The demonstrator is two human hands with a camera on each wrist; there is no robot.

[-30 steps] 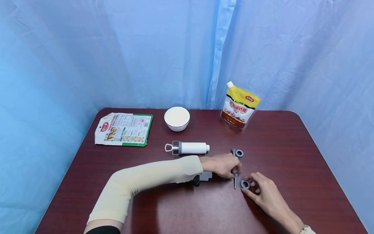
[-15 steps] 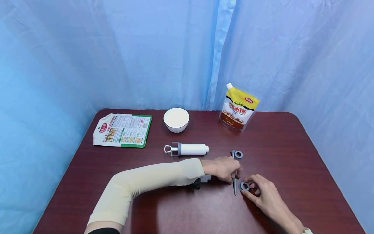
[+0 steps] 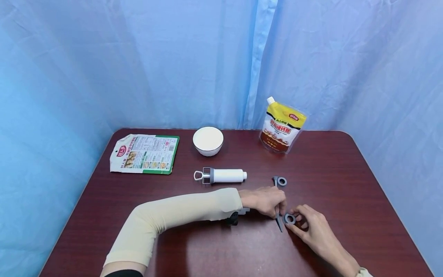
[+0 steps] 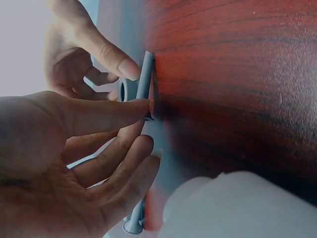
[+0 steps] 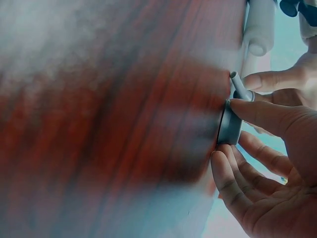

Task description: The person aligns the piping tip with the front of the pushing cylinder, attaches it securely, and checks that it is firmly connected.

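Note:
My left hand (image 3: 267, 201) pinches a grey tapered nozzle (image 4: 145, 74) between thumb and fingers, its thin end toward the table's near side. Just to the right, my right hand (image 3: 315, 229) grips a grey ring (image 3: 289, 219) by its edge, thumb on one side and fingers on the other. In the right wrist view the ring (image 5: 229, 125) stands close beside the nozzle (image 5: 240, 87); whether they touch I cannot tell. Beyond my left hand lie a second grey nozzle (image 3: 275, 180), partly hidden by that hand, and another grey ring (image 3: 282, 181).
On the dark red table (image 3: 221, 250), a white syringe-like tube (image 3: 228, 176) with a pull handle lies behind my left forearm. Farther back are a white bowl (image 3: 208, 141), a flat food packet (image 3: 145, 154) and an upright spouted pouch (image 3: 282, 127). Blue curtains (image 3: 173, 65) enclose the table.
My left hand has shifted slightly toward the near side with the nozzle, whose thin end has swung a little to the right. The right hand and its ring have stayed nearly still.

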